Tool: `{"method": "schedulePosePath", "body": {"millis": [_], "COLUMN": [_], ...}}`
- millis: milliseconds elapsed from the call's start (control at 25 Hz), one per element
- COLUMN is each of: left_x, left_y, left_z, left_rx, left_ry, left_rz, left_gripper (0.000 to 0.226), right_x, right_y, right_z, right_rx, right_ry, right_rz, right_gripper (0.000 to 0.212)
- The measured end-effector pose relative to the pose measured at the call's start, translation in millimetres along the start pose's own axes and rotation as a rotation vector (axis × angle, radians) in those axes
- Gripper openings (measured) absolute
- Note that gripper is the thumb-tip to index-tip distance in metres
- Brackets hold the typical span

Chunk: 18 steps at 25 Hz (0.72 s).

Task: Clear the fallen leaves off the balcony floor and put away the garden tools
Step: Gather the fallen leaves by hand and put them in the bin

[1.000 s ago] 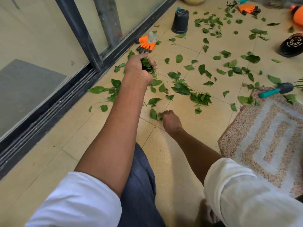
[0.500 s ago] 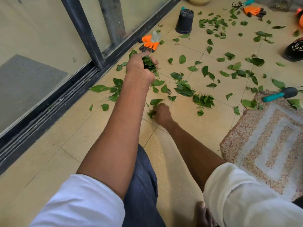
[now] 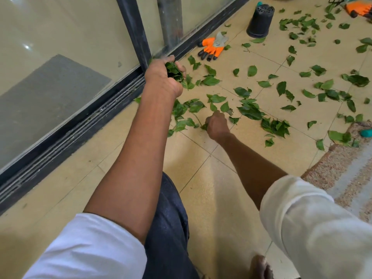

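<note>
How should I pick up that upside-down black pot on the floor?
The black pot stands upside down, its wide rim on the tiled floor and its narrower holed base facing up. Probably best to come from above and wrap your fingers round the tapered side just under the base; leaves lie close on its right.

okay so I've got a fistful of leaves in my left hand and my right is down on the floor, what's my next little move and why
Probably pinch up the leaves under your right hand and pass them into the bunch your left hand holds. Your right grip already closes on leaves there, and many loose leaves lie just beyond.
</note>
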<state>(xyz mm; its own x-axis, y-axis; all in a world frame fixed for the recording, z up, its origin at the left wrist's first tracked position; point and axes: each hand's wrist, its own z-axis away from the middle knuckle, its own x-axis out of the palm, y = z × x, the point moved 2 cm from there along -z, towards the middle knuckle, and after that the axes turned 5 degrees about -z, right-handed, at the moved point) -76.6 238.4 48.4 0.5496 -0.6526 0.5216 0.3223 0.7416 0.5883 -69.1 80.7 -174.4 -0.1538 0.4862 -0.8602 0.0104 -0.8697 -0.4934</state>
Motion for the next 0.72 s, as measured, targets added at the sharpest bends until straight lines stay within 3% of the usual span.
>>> {"method": "schedulePosePath", "body": {"millis": [160,320,440,560,720], "left_x": [-3.6,-1.7,11.4,24.8,22.2], "left_y": [9.9,19.2,18.6,17.6,14.9], "left_z": [7.8,16.9,26.6,39.0,46.6], "left_rx": [0.02,0.043,0.057,0.075,0.102], "left_ry": [0.001,0.015,0.006,0.022,0.07], "left_rz": [0.037,0.119,0.167,0.183,0.109], "left_gripper": [0.008,0.013,0.016,0.018,0.014], "right_x": [11.8,16.9,-0.1,-22.6,-37.3], "right_y": [3.6,2.5,0.5,-10.0,-41.7], "right_z": [10.9,43.3,37.7,22.2,0.4], "right_rx": [-0.07,-0.219,0.028,0.271,0.246], "right_ry": [-0.087,0.048,0.052,0.059,-0.027], "right_rz": [0.144,0.179,-0.065,-0.351,-0.406], "right_gripper": [0.027,0.037,0.039,0.025,0.021]}}
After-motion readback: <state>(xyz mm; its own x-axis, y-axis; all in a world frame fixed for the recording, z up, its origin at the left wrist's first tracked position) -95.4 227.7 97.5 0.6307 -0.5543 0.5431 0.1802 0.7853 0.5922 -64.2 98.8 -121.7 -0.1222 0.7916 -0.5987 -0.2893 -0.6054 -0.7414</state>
